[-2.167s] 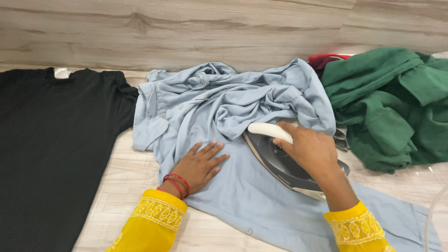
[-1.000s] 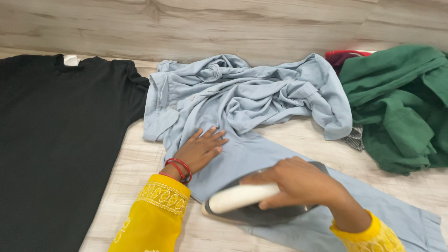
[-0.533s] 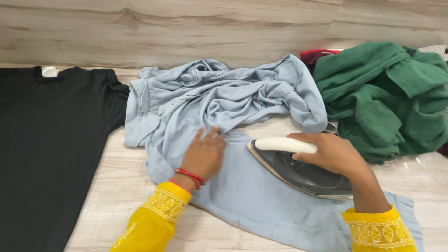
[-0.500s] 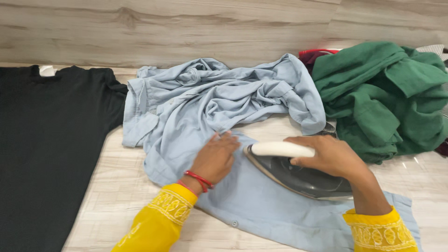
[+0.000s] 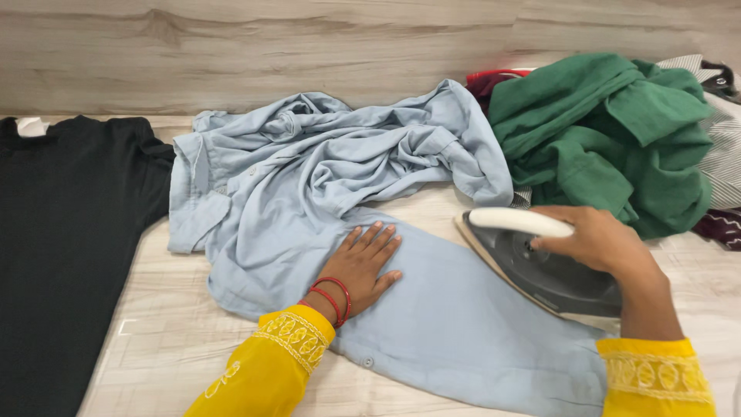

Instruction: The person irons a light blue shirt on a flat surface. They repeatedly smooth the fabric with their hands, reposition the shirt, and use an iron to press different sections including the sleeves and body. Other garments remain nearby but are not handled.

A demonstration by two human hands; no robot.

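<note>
A light blue shirt lies crumpled on the wooden surface, with one sleeve stretched flat toward the lower right. My left hand presses flat on that sleeve, fingers spread, red bangles at the wrist. My right hand grips the white handle of a grey iron, which rests on the sleeve's right part, its tip pointing left. Both arms wear yellow embroidered sleeves.
A black garment lies flat at the left. A green garment is heaped at the back right over a red item and striped cloth. A wood-grain wall runs behind. Bare wooden surface shows at the front left.
The iron has slid right along the sleeve, away from my left hand. My left hand has flattened out on the smoothed cloth. The view has shifted right.
</note>
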